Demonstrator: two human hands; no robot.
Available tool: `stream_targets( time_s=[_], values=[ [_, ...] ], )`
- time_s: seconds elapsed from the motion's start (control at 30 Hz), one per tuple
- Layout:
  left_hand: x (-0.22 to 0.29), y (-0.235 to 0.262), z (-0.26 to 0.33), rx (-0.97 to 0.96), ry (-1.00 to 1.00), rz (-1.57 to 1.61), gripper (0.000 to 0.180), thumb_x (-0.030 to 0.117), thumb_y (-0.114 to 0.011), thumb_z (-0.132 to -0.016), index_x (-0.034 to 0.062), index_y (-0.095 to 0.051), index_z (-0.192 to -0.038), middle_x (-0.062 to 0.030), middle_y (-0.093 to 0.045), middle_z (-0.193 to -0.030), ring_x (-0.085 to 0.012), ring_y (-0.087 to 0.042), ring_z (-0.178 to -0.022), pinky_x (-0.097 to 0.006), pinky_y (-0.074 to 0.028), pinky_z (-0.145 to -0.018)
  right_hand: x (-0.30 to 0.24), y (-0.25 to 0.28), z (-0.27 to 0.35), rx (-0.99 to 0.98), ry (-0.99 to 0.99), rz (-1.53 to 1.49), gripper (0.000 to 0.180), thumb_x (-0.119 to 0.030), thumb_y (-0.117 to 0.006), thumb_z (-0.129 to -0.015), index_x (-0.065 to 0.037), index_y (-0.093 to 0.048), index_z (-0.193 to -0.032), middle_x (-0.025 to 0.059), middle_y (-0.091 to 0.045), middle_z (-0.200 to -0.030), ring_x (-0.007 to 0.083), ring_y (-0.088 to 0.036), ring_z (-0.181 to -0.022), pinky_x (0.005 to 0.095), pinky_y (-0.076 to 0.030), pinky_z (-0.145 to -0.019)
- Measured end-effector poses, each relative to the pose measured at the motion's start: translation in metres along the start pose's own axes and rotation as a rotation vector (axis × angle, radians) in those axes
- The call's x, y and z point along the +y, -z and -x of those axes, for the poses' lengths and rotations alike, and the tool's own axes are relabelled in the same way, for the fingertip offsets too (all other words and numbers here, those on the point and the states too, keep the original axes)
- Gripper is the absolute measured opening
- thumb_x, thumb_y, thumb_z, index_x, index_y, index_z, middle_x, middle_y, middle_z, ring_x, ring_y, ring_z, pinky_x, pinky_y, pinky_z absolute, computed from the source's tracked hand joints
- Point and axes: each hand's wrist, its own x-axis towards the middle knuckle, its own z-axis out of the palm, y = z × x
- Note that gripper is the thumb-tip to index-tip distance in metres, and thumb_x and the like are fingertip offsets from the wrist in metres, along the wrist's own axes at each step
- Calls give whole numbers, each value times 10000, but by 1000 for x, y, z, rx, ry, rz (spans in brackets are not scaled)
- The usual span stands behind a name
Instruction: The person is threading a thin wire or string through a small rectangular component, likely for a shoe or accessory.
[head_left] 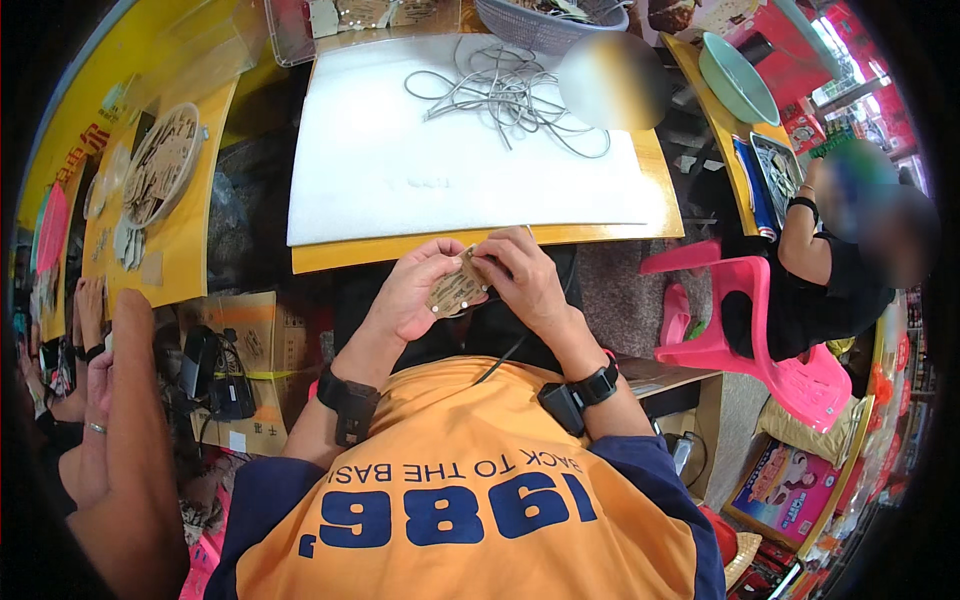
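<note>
Over my lap, just below the table's near edge, my left hand (413,292) grips a flat brown piece (458,290) with dark printing and small shiny dots along its rim. The left thumb lies along its upper edge. My right hand (523,278) is closed at the piece's upper right edge, thumb and forefinger pinched there. Whether something small is also between those fingers is hidden. Beyond both hands, a white foam sheet (400,160) covers most of the yellow table (480,246). A loose tangle of grey cord (500,88) lies on its far part.
A grey-blue basket (540,30) and a clear bin (290,32) stand at the table's far side. On the left, a round tray (203,133) holds many brown pieces. A co-worker sits in a pink chair (765,300) at right. Cardboard boxes (262,340) stand left of my lap.
</note>
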Motion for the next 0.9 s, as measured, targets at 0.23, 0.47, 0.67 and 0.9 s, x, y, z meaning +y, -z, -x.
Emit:
stream_targets(
  time_s=[0.23,0.47,0.67,0.9],
  values=[
    [-18,-1,-3,229,-207,-285,155,70,-542,-890,-2,-578,-1023,-64,-604,-916,-159,-607,-840,-306,-517,-747,-5,-2,8,-48,244,297,155,-45,-669,-767,-7,-620,-909,105,-585,-896,270,-589,-851,382,-504,-728],
    [-29,10,9,191,-215,-214,127,17,-532,-870,-11,-564,-989,-77,-615,-884,-142,-618,-764,-274,-518,-681,-17,-22,19,69,181,261,225,-35,-699,-734,-36,-586,-928,129,-582,-885,297,-596,-781,364,-497,-683],
    [-19,5,4,154,-213,-280,135,46,-535,-879,-4,-572,-999,-74,-619,-906,-144,-622,-780,-275,-520,-701,-23,-11,11,103,86,162,236,-56,-674,-786,-15,-575,-996,148,-589,-921,323,-609,-831,369,-514,-704],
    [-10,-1,-4,99,-199,-259,152,44,-528,-883,24,-579,-1025,-83,-633,-984,-179,-632,-908,-320,-524,-819,-7,-2,9,149,-233,-192,260,-207,-691,-842,-32,-623,-1021,105,-616,-868,217,-591,-705,307,-482,-636]
  ],
)
